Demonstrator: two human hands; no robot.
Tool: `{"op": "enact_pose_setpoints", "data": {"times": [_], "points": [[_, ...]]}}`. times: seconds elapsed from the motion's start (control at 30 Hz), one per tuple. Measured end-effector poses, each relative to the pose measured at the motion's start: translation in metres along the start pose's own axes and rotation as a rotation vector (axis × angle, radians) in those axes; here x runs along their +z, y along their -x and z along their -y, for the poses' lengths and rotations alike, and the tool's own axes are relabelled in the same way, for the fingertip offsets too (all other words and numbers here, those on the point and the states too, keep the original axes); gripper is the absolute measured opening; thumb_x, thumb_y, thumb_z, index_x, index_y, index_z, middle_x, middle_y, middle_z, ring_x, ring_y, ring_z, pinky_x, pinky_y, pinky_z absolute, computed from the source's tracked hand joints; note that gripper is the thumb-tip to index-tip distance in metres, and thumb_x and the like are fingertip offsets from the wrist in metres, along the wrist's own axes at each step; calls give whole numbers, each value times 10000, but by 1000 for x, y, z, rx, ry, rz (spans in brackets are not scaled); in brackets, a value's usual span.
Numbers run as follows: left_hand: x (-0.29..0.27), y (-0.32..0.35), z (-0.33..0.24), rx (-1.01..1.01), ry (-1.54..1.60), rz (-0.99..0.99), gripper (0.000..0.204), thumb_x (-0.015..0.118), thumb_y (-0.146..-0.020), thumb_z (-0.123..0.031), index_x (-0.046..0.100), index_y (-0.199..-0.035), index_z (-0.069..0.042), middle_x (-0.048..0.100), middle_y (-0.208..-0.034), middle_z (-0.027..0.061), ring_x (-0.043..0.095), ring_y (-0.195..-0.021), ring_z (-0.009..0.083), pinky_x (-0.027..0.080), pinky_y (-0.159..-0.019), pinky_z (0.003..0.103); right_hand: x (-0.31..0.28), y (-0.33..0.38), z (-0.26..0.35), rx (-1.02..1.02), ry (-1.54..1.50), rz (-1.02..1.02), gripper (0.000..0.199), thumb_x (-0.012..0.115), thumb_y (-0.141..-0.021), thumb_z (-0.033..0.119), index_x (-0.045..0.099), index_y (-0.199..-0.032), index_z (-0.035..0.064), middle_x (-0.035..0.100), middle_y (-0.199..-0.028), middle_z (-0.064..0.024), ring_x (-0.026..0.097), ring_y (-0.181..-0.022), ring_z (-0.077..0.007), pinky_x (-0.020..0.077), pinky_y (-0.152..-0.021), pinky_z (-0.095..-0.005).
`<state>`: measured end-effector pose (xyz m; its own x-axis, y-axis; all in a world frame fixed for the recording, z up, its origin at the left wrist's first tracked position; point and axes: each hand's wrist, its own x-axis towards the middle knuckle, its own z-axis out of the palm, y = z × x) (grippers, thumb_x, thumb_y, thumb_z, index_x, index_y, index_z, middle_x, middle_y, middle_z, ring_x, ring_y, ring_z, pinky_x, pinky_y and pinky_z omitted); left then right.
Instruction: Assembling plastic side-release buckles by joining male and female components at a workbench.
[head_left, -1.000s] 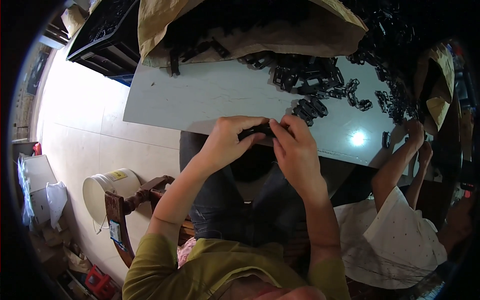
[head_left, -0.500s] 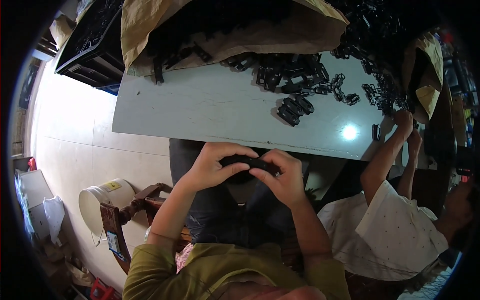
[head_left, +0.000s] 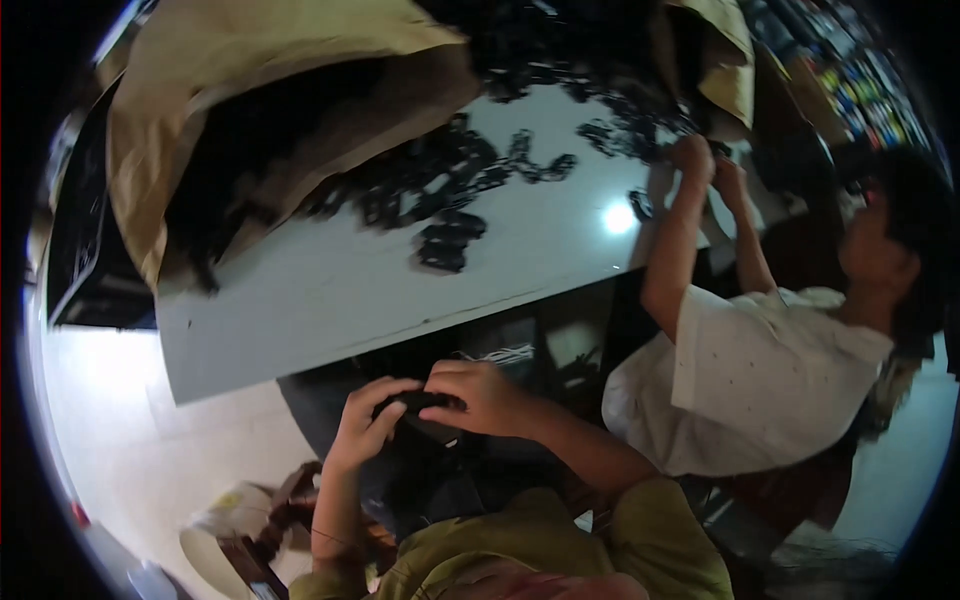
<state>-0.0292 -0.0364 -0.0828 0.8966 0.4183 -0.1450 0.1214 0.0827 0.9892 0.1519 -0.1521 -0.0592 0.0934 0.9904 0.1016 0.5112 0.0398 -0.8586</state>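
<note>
Black and narrow, a small part (head_left: pixel 423 401) bridged the gap between my 2 hands, held close in front of me, just off the near edge of the pale table (head_left: pixel 300 315). My left hand (head_left: pixel 360 425) was drawn down to a pinch, fingers curled over the part's left end and the thumb pressed up against its near side. My right hand (head_left: pixel 482 398) came in from the other side, its fingers bent across the top of the right end, with the thumb underneath; neither hand was spread wide. My fingers and some blur hid the finer shape of what I gripped.

Out on the tabletop, a short row of black parts (head_left: pixel 450 242) lay side by side, with a looser pile of black pieces (head_left: pixel 425 190) just behind. An open brown paper bag (head_left: pixel 300 35) lay at the far left. To the right, a co-worker's hands (head_left: pixel 692 158) were near another paper bag (head_left: pixel 735 80), and 1 black piece (head_left: pixel 640 204) lay close by them. Low on my left was a wooden chair (head_left: pixel 272 530).
</note>
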Motion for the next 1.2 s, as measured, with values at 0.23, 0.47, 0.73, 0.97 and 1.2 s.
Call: {"op": "enact_pose_setpoints", "data": {"times": [0.23, 0.47, 0.73, 0.97, 1.2], "points": [[14, -1, 22, -59, 149, -20, 335, 542, -918, -180, 462, -1207, -32, 525, -899, 27, 447, -541, 54, 364, -482, 190, 10, 20, -15, 265, -317, 212, 348, 628, -881, 330, 533, -833, -1, 516, -661, -115, 547, -619, -206, 403, -563, -361], [15, -10, 63, -52, 54, -26, 246, 550, -897, -132, 512, -1127, -54, 517, -831, 8, 441, -553, 50, 356, -485, 193, 44, 32, -51, 570, -650, 311, 342, 538, -942, 359, 535, -840, 33, 560, -681, -13, 514, -566, -92, 402, -488, -253], [18, -20, 67, -221, 170, -36, 183, 529, -927, -174, 521, -1066, -54, 490, -686, -22, 435, -537, 48, 357, -483, 199, 58, 41, -85, 659, -863, 331, 355, 494, -969, 346, 523, -760, 61, 544, -654, -2, 492, -529, -71, 379, -460, -233], [17, -21, 81, -234, 85, 4, 126, 488, -957, -155, 546, -981, -46, 489, -639, -14, 436, -518, 43, 357, -468, 196, 73, 41, -85, 700, -828, 253, 338, 470, -981, 331, 539, -809, 48, 541, -674, 1, 512, -593, -69, 427, -535, -225], [20, -18, 80, -202, 36, -17, 138, 470, -970, -154, 553, -960, -45, 486, -631, -13, 433, -502, 39, 358, -460, 199, 82, 46, -93, 610, -836, 201, 314, 476, -978, 324, 530, -858, 39, 553, -736, -4, 519, -622, -69, 444, -545, -237]]}}
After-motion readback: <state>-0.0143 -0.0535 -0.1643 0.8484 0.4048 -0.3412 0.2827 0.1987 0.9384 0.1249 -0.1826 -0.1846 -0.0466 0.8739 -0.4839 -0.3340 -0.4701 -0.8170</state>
